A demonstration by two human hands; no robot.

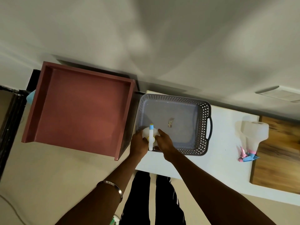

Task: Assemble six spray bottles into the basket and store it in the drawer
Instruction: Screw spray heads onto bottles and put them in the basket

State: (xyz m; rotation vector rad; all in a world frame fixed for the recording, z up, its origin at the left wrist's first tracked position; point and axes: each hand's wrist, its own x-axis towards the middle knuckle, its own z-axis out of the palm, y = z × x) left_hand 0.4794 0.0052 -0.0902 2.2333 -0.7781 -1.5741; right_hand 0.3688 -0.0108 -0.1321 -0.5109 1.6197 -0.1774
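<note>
A grey perforated basket (203, 127) stands on the white table. At its near left corner, a white spray bottle (150, 132) with a white trigger head and blue nozzle is held upright between both hands. My left hand (138, 144) grips its left side and my right hand (164, 142) grips its right side. A small scrap lies on the basket floor. Further right on the table lie more translucent spray bottles (253, 135) on their sides, with pink and blue trigger heads (246, 155) pointing toward me. The reddish-brown drawer (81, 108) stands pulled out to the left of the basket.
A wooden board (279, 156) lies at the table's right end. The white wall rises behind the table. My legs in dark trousers show below the table edge. Beige floor lies under the drawer, with a dark cabinet frame (9, 119) at far left.
</note>
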